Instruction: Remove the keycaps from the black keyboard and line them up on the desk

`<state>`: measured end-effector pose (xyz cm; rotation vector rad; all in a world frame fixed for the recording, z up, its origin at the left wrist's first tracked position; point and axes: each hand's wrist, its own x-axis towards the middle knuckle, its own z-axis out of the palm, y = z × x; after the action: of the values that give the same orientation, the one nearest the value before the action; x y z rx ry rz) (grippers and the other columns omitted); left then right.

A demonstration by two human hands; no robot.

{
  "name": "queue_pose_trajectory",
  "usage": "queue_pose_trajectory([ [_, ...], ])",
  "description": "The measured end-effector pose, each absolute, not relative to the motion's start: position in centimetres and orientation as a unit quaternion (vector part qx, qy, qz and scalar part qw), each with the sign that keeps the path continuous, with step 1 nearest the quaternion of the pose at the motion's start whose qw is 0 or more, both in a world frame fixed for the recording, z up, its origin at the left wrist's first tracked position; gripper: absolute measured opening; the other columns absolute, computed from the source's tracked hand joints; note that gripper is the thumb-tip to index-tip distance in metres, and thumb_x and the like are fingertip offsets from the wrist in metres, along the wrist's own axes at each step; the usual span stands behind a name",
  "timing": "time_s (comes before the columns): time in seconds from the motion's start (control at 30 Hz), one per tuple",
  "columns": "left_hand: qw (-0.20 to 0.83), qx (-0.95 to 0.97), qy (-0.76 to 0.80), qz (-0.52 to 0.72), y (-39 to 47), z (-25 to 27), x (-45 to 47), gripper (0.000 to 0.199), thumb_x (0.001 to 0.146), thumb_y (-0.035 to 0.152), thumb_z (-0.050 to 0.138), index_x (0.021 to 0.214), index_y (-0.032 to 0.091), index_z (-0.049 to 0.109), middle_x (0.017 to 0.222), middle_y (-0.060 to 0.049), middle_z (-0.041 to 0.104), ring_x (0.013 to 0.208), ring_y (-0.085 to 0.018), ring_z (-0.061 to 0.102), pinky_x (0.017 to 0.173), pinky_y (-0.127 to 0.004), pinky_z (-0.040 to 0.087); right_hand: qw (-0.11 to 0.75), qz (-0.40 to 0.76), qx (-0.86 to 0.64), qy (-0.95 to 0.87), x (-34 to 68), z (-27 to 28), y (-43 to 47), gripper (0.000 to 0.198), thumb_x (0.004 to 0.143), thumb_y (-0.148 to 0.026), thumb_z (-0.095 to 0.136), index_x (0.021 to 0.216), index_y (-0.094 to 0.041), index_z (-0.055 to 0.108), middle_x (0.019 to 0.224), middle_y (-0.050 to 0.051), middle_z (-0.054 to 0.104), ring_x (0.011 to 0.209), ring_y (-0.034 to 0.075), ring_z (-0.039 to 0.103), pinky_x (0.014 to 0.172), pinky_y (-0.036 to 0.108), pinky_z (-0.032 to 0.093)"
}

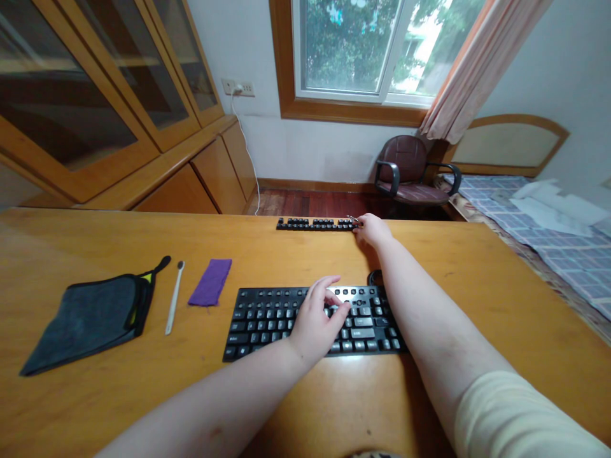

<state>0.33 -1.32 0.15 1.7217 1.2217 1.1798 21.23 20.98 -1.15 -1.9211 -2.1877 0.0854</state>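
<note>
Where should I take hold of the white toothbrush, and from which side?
I'd pinch the lower half of the white toothbrush's handle with the left hand, coming from above and the right. The slim handle lies flat with its plain end toward you and bristles at the far end. The purple cloth sits beside only its upper part, leaving room lower down.

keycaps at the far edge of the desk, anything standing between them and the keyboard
Partly: a black cable sits just behind the keyboard's right part, and over that side stretches the forearm of the right hand, which is at the keycaps. Further left, nothing visible stands between them.
</note>
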Motion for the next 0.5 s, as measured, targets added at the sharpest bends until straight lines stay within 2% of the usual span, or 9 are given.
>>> queue_pose_trajectory([
  [0.5, 0.352, 0.666, 0.471, 0.459, -1.33, 0.18, 0.37, 0.043, 0.079, 0.017, 0.057, 0.120, 0.019, 0.045, 0.082, -0.001, 0.060, 0.079, -0.015, 0.059, 0.080, -0.033, 0.046, 0.132, 0.033, -0.648, -0.750, 21.28, -1.36, 21.20, 0.017, 0.075, -0.029, 0.064, 0.089, -0.019, 0.067, 0.094, 0.006, 0.060, 0.082, 0.018, 0.056, 0.066, 0.024, 0.040],
])
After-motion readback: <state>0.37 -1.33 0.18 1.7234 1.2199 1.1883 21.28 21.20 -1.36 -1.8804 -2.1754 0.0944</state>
